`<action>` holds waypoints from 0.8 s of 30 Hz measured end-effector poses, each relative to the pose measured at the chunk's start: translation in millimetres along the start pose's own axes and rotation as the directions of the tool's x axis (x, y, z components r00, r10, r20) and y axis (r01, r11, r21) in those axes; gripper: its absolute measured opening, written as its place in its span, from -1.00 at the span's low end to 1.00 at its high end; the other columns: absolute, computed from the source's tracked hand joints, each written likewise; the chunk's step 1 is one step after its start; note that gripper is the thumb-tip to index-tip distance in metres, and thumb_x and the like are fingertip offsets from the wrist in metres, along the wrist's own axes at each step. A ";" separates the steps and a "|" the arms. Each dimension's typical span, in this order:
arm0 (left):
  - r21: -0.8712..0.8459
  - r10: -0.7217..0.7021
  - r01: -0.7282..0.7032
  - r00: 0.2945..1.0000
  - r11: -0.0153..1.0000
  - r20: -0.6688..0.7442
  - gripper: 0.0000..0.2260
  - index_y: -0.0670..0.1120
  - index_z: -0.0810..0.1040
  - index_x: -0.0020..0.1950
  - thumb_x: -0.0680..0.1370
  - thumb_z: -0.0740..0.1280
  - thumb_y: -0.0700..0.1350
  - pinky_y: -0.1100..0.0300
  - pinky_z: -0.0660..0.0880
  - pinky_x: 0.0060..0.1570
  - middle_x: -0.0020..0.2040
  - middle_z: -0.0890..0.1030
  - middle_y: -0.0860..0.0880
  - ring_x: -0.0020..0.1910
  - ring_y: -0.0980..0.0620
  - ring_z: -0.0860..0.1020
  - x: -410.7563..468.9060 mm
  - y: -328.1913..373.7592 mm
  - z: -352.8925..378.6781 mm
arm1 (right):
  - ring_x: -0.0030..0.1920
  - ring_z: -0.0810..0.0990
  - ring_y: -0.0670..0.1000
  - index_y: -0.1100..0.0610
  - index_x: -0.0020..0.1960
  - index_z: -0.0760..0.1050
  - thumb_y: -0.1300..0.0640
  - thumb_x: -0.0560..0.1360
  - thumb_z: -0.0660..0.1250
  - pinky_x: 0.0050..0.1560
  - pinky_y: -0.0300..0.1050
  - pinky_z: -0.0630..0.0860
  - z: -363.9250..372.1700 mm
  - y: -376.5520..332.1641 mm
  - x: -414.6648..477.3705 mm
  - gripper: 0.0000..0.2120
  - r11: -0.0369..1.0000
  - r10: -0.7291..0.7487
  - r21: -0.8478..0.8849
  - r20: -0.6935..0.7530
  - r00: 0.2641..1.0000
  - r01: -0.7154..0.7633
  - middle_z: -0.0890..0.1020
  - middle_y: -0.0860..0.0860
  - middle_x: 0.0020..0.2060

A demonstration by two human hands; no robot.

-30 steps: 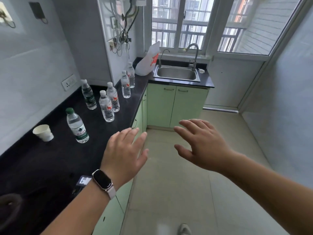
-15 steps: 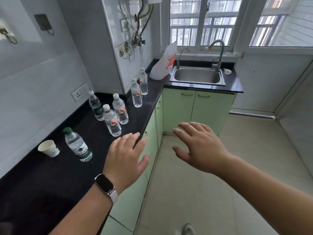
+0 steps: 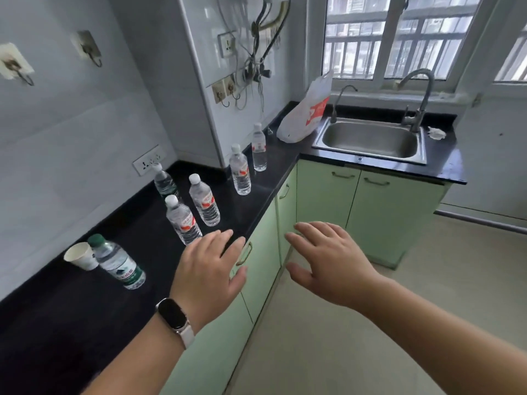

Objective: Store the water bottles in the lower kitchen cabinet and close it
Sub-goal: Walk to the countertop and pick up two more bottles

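Head view, change: against half a second ago, the black countertop [image 3: 57, 309] and sink [image 3: 370, 141] fill more of my feed, and both hands sit closer to the green doors.
Left hand [image 3: 208, 266]: fingers spread and holding nothing, over the counter edge just above the cabinet handle [image 3: 244, 253]; a watch [image 3: 174, 317] is on the wrist.
Right hand [image 3: 328, 263]: fingers spread, empty, in the air before the doors, at three o'clock of the left hand.
Water bottles [image 3: 204, 201]: six, all upright on the countertop, clear plastic with labels; five have white caps.
Green-capped bottle [image 3: 118, 262]: at nine o'clock of the left hand, just beside a paper cup [image 3: 79, 255].
Nearest bottle [image 3: 182, 220]: at eleven o'clock, near the left fingertips, with a red-and-white label.
Lower cabinet [image 3: 262, 280]: pale green, doors closed.
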State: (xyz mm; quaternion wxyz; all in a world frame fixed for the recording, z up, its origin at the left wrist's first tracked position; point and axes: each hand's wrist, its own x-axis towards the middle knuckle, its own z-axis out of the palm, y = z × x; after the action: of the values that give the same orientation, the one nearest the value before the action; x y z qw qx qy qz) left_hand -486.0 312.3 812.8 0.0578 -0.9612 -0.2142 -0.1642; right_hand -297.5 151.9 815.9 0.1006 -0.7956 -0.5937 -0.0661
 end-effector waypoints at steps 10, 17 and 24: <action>0.046 -0.183 0.181 0.983 0.982 0.032 -0.56 -0.15 0.66 0.23 0.51 0.22 0.07 -0.16 0.54 0.11 0.17 0.65 -0.17 0.17 -0.22 0.60 9.2 -59.5 27.8 | 0.30 0.49 0.13 0.03 0.39 0.44 -0.26 0.54 0.11 0.31 0.08 0.37 35.5 -4.9 78.9 -0.45 0.986 -0.158 0.055 0.067 0.985 0.154 0.53 0.04 0.31; 0.034 -0.306 0.305 0.952 0.952 0.012 -0.56 -0.17 0.66 0.21 0.50 0.22 0.05 -0.20 0.53 0.13 0.18 0.65 -0.20 0.17 -0.26 0.60 21.6 -120.1 61.0 | 0.26 0.52 0.13 0.05 0.36 0.48 -0.24 0.54 0.12 0.28 0.08 0.41 59.2 -14.8 151.9 -0.46 0.969 -0.243 0.062 0.057 0.968 0.240 0.56 0.03 0.26; 0.098 -0.449 0.446 0.893 0.890 0.012 -0.55 -0.18 0.66 0.21 0.51 0.21 0.05 -0.16 0.55 0.05 0.17 0.65 -0.21 0.15 -0.25 0.60 -4.8 -190.3 84.9 | 0.24 0.55 0.14 0.07 0.32 0.52 -0.23 0.52 0.15 0.24 0.08 0.45 90.9 -51.8 223.9 -0.47 0.934 -0.347 0.100 0.039 0.937 0.342 0.58 0.02 0.22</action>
State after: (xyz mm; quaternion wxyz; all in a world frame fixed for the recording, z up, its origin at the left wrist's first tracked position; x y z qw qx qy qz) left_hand -547.4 497.4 739.2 0.0593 -0.8849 -0.4380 -0.1466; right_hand -284.3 396.4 782.1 0.1071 -0.6752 -0.7290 -0.0332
